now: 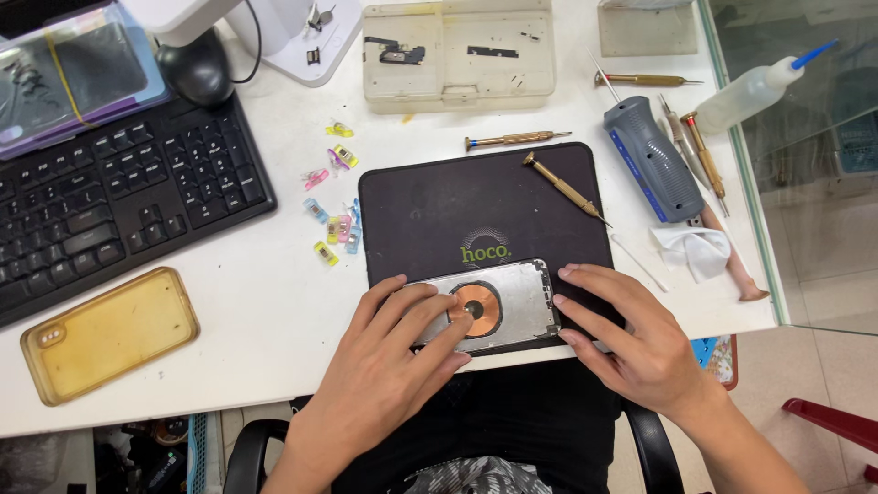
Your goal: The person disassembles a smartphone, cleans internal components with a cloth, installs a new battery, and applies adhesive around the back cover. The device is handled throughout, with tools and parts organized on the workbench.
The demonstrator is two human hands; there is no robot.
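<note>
A silver phone back housing (514, 295) with a copper-coloured round coil (476, 307) lies on the near edge of a black work mat (476, 206). My left hand (384, 366) rests flat on the housing's left part, with fingertips at the coil. My right hand (631, 343) presses its fingertips against the housing's right edge. Neither hand lifts anything; both steady the housing on the mat.
A brass screwdriver (562, 187) lies on the mat, another (517, 139) behind it. A grey handled tool (651, 157), squeeze bottle (754, 90), parts box (457, 53), small coloured clips (331, 215), keyboard (110, 192) and yellowed phone case (110, 334) surround the mat.
</note>
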